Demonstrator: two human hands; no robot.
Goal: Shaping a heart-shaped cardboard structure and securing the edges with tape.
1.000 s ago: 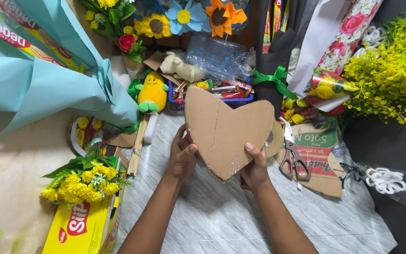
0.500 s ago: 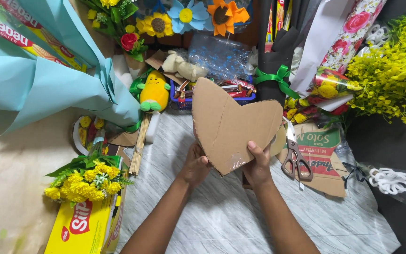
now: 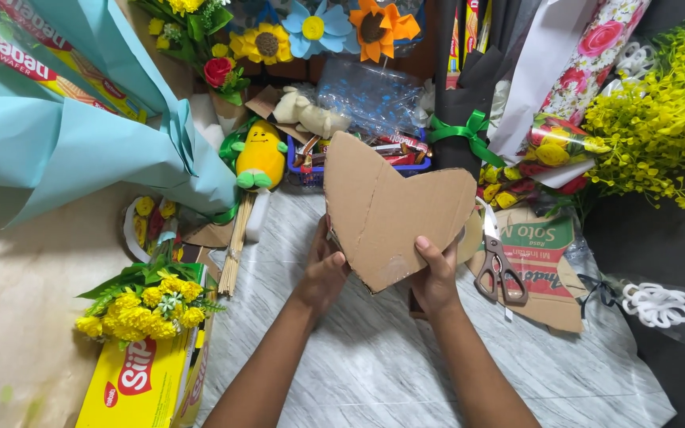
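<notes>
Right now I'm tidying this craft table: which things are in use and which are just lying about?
In use:
- cardboard heart, held up by left hand and right hand

Lying about:
- scissors
- yellow flower bunch
- yellow plush toy
- bundle of wooden skewers
- paper flowers

Scissors [image 3: 501, 273] block rt; marble top [image 3: 374, 372] free nr front.

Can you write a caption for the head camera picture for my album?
Two hands, left hand and right hand, hold up a cardboard heart beside scissors and yellow flowers.
</notes>
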